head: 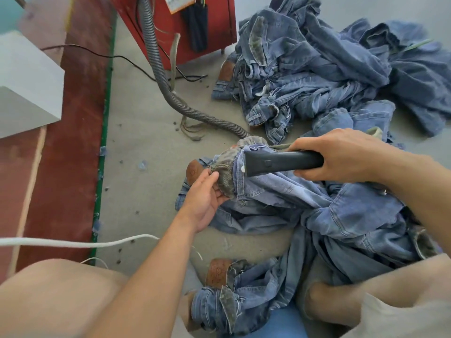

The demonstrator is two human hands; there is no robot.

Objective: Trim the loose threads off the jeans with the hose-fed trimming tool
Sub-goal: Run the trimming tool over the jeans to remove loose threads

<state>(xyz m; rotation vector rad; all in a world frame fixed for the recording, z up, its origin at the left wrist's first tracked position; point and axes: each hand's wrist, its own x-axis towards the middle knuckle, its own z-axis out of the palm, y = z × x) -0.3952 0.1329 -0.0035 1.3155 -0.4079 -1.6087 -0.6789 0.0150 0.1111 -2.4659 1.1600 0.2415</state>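
Hidden or cut off:
- Rear of trimming tool (283, 163): buried in my right hand (341, 154).
- Grey hose (168, 91): far end behind jeans (280, 191); top leaves frame.
- Red cabinet (175, 28): cropped at top.
- My left hand (205, 198) fingertips: tucked under the pocket lining.

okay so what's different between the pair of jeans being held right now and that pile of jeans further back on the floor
The held jeans are one pair, gripped at the waistband by the left hand, with the trimming tool in the right hand against them. The pile of jeans is many pairs heaped together, with no hand touching it. The held pair lies close to the person; the pile sits farther away, near the red machine. Both are faded blue denim.
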